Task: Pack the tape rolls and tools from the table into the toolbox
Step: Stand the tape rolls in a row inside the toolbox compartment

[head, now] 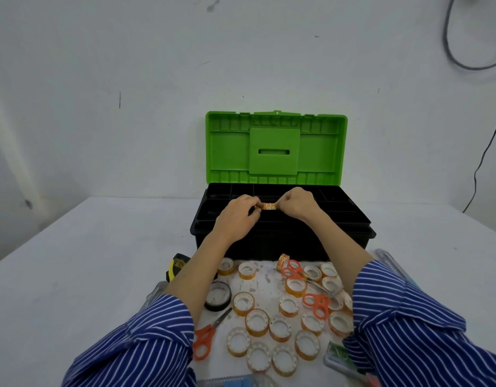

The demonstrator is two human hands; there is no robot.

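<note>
On the desk [73, 275], a yellow tape measure [176, 265] lies at the left, clear of the working area. The left hand [237, 216] and the right hand [295, 203] are held close together, both pinching one tape roll [268, 206] between their fingertips above the black tray of the toolbox [280, 241]. The two-handed grip probably steadies the roll for seating in a narrow compartment. The green lid [276, 148] stands upright, giving clear access. Most tape rolls and three orange scissors [316, 303] lie unpacked in front of the box; the task is judged at an early stage.
</note>
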